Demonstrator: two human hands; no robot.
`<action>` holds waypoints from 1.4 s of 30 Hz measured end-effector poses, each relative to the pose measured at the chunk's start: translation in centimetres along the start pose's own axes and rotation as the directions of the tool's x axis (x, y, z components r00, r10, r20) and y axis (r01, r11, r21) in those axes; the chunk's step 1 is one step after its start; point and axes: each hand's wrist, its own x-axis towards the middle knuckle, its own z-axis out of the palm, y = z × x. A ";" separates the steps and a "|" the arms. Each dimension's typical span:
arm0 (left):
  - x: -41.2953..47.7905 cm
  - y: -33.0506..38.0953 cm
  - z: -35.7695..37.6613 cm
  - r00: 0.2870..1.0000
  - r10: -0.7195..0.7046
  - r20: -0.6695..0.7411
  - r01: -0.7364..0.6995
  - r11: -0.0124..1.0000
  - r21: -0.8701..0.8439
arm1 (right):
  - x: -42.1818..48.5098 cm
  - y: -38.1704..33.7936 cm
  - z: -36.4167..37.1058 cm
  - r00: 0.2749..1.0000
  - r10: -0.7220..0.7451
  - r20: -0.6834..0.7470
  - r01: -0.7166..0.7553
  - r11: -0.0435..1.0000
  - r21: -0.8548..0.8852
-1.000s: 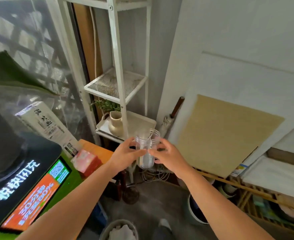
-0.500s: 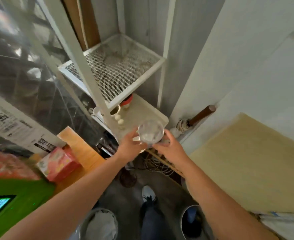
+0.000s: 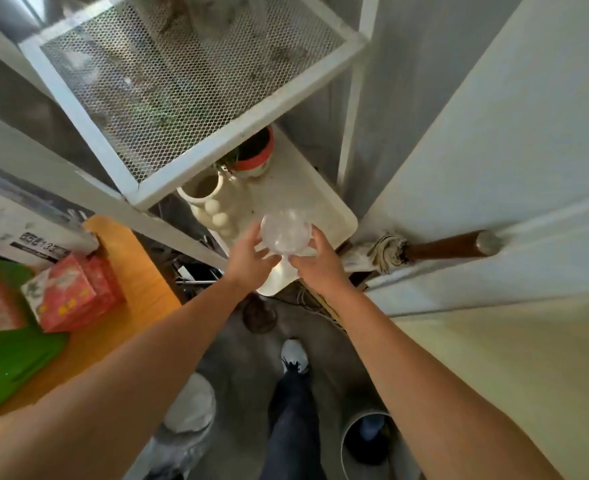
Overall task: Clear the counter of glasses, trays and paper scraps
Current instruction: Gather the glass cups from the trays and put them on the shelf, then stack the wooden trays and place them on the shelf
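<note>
From the head camera I see my left hand (image 3: 251,261) and my right hand (image 3: 315,263) both wrapped around a clear glass (image 3: 285,231). The glass is up in the air, over the white tray (image 3: 334,216) on the low shelf, near a cream vase (image 3: 206,195).

Little readable print
A white box (image 3: 16,216) at left carries a black strip with blurred digits, perhaps "133".
</note>
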 end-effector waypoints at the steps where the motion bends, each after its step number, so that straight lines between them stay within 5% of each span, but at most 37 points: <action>1: 0.1 -0.2 0.2 1.000 -0.005 -0.012 0.005 1.000 0.011 | 0.3 0.2 0.0 1.000 0.000 0.005 0.000 1.000 -0.018; 25: -2.3 -0.4 -1.2 0.991 -0.133 -0.035 0.135 0.988 0.077 | -3.6 -1.0 -1.7 0.996 0.064 -0.062 -0.067 0.997 -0.044; 29: -6.2 0.5 -3.8 0.999 -0.035 0.006 0.032 0.966 0.257 | -8.5 -2.9 -0.8 0.996 0.059 -0.066 -0.067 0.988 -0.136; 35: -16.6 -1.3 -11.0 0.994 0.094 0.055 -0.109 0.866 0.487 | -18.6 -4.9 5.8 0.982 -0.179 -0.056 0.134 0.878 -0.459; 42: -33.0 -13.9 -22.7 0.984 0.060 -0.166 0.013 0.914 0.405 | -30.6 -2.9 21.6 0.942 -0.257 0.216 0.336 0.699 -0.631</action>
